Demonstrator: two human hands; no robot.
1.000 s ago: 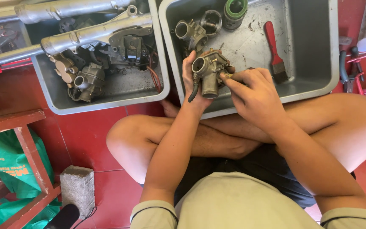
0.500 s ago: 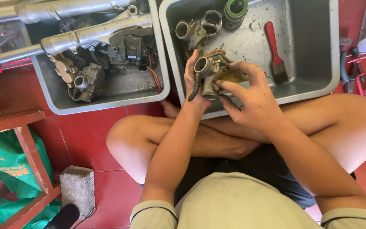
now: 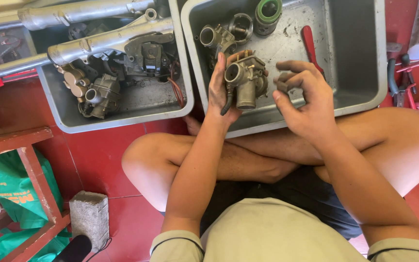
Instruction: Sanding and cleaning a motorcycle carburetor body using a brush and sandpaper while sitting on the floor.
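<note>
Left hand (image 3: 220,92) upright over the near edge of the right-hand grey tray (image 3: 360,58), fingers wrapped round a grimy metal carburettor (image 3: 244,80), round bore facing left, brass-coloured bits on top, a short black hose hanging below the palm. Right hand (image 3: 305,104) just beside it, apart from the carburettor body, fingers (image 3: 292,67) curled, thumb and forefinger pinching a small dark part (image 3: 282,87); too small to tell what kind. Both forearms over crossed bare legs on the red tiled floor (image 3: 98,155).

Inside the same tray, behind the carburettor: another metal carburettor body (image 3: 213,38), a round cylindrical piece (image 3: 241,26), a green-rimmed ring (image 3: 268,12) at the far wall. Red-handled brush (image 3: 310,46) flat on the tray bottom, just beyond the right fingertips.

Left-hand grey tray (image 3: 64,121) touching the first, crowded with engine parts, a long silver tube (image 3: 88,46) across its top, thin wires looped near the right wall. Red wooden stool (image 3: 20,160) at lower left, green bag (image 3: 6,184) beneath, grey concrete block (image 3: 89,216) on the floor beside it.
</note>
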